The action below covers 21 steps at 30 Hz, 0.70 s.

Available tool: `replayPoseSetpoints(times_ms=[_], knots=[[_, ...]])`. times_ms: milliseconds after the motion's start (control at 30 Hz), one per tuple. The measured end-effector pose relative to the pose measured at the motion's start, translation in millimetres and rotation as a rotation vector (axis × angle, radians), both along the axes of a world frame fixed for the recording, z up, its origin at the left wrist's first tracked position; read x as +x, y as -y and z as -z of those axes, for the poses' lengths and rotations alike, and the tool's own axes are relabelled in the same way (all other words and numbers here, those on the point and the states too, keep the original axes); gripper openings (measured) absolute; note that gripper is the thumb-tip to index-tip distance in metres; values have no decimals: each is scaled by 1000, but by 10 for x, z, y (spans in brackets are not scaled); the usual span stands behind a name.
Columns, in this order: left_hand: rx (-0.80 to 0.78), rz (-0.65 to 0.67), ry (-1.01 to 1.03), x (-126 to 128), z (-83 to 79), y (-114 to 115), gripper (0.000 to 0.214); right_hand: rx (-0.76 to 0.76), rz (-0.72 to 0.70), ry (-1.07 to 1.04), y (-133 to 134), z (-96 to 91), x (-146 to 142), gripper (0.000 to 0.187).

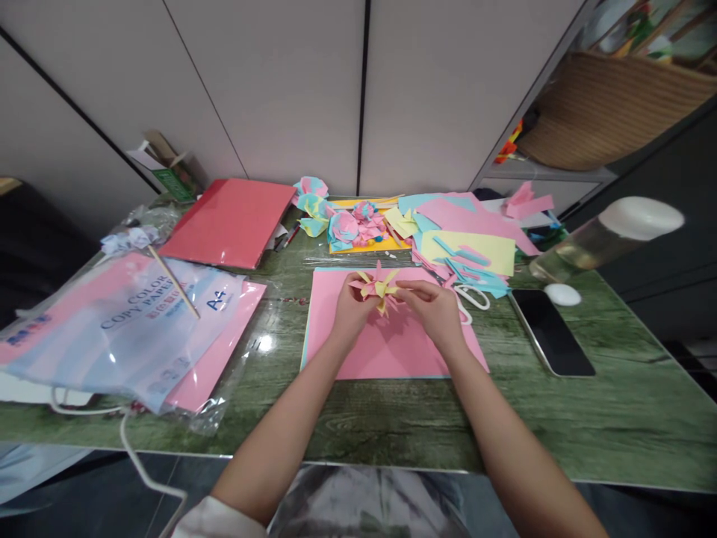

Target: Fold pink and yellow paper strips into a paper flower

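Observation:
Between my hands is a pink and yellow paper flower (383,288) with pointed petals, held above a stack of pink paper (386,347). My left hand (354,305) grips the flower from its left side, fingers closed. From the right, my right hand (434,305) pinches a yellow petal with thumb and forefinger. Part of the flower is hidden behind the fingers. White-handled scissors (473,298) lie just right of my right hand, their blades partly covered by paper scraps (470,261).
Finished paper flowers (343,226) sit at the back, beside a red folder (229,223). A plastic pack of colour copy paper (128,321) with a stick flower (173,280) lies left. On the right are a phone (552,331) and a capped clear bottle (605,235).

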State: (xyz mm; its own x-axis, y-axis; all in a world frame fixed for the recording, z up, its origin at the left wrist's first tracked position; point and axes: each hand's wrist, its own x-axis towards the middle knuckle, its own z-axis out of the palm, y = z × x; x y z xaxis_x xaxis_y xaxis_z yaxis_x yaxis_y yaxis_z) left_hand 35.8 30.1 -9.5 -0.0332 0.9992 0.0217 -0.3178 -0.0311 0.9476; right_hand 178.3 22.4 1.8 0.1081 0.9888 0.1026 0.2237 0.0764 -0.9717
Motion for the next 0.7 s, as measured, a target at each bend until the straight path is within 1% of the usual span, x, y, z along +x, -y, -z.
replayPoseSetpoints(times_ms=[133,233,467,700], knots=[[-8,56,-24,-37,28,-30,33,18,-26,18,-18,-10,33,27],[-16,70,-27,-43,44,-35,33,25,-35,38,-12,-22,34,25],[-29,31,-26,-25,35,-28,30,-42,-104,5,-12,-45,54,32],[-50,-4,-46,-14,11,-11,33,-26,-60,16,-17,-9,26,27]])
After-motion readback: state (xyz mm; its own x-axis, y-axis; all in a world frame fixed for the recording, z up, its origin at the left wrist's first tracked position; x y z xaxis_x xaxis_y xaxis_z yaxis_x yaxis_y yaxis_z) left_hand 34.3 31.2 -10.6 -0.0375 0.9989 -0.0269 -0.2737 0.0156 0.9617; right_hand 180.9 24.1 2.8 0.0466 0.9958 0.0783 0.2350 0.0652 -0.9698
